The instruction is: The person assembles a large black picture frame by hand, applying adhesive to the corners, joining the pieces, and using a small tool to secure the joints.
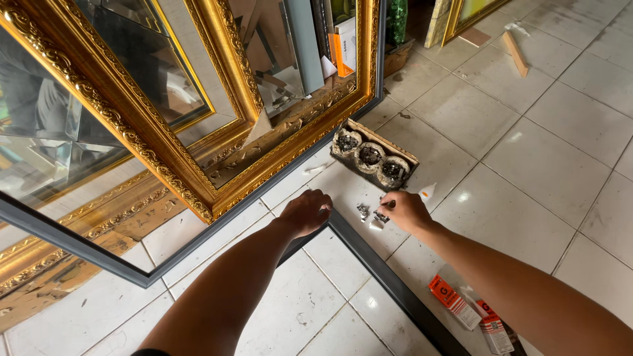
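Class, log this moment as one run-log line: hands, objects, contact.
left hand: on grey frame corner | right hand: picking at small metal parts on floor | nearby: tray, orange boxes

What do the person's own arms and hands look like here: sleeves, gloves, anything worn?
Both forearms are bare, and the left hand and right hand wear no gloves. No watch, ring or bracelet shows. A thin dark edge at the bottom of the frame by the left upper arm may be a sleeve; too little shows to tell.
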